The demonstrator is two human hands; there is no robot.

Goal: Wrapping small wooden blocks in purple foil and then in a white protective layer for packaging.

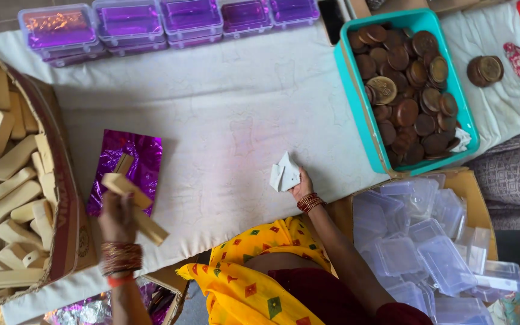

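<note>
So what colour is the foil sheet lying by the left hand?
Shiny purple foil sheet, clearest in the head view.

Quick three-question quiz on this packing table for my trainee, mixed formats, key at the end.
1. True or false: the left hand holds pale wooden sticks.
2. What does the right hand touch? A) white folded paper B) a brown disc C) a purple box
3. Fill in: the brown discs lie in a ___-coloured tray.

Key: 1 true; 2 A, the white folded paper; 3 teal.
</note>
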